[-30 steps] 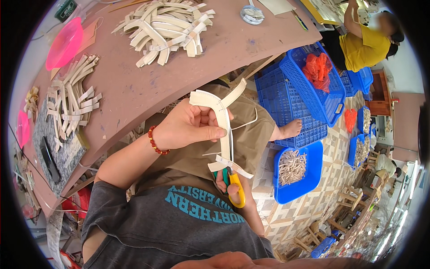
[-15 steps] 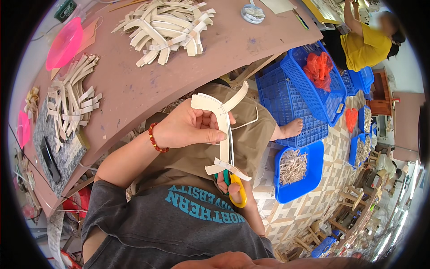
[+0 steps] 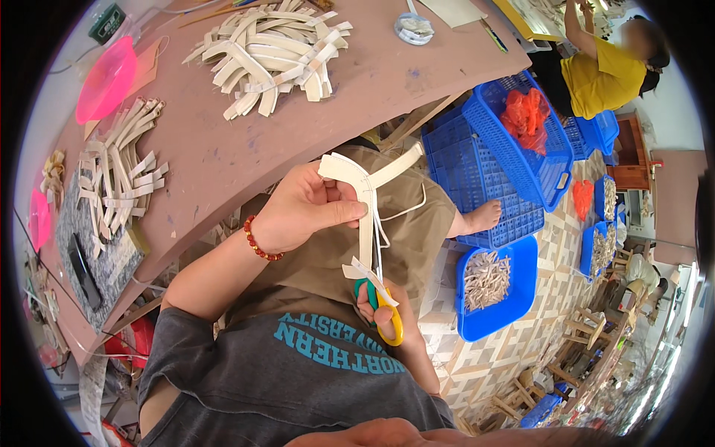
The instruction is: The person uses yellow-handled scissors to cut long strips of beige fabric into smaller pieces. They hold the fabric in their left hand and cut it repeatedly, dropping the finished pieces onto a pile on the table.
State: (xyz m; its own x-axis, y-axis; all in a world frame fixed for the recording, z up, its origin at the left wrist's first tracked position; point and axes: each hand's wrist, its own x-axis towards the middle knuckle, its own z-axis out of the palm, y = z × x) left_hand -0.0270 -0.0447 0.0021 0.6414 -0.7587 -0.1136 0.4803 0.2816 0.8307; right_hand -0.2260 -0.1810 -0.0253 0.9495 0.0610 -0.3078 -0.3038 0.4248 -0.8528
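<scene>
My left hand (image 3: 309, 208) pinches a cream, curved fabric strap (image 3: 366, 238) between thumb and fingers, above my lap. The strap bends at its top and has short crosspieces at both ends. In my right hand (image 3: 383, 305), lower down, are scissors (image 3: 397, 328) with yellow and green handles. Their blades point up along the strap's right edge and are partly hidden by it. A thin pale trimming (image 3: 425, 195) curls off that edge, still hanging beside the strap.
The brown table (image 3: 231, 160) carries a large heap of cream straps (image 3: 272, 63) and a smaller heap (image 3: 123, 175) at left. Stacked blue baskets (image 3: 491, 179) and a blue tub (image 3: 514, 309) of pale scraps stand to my right. Farther off is a person in yellow (image 3: 603, 82).
The scissors have shifted slightly down and left along the strap. The thin trimming now hangs longer and loops out farther. My left hand keeps its hold on the strap.
</scene>
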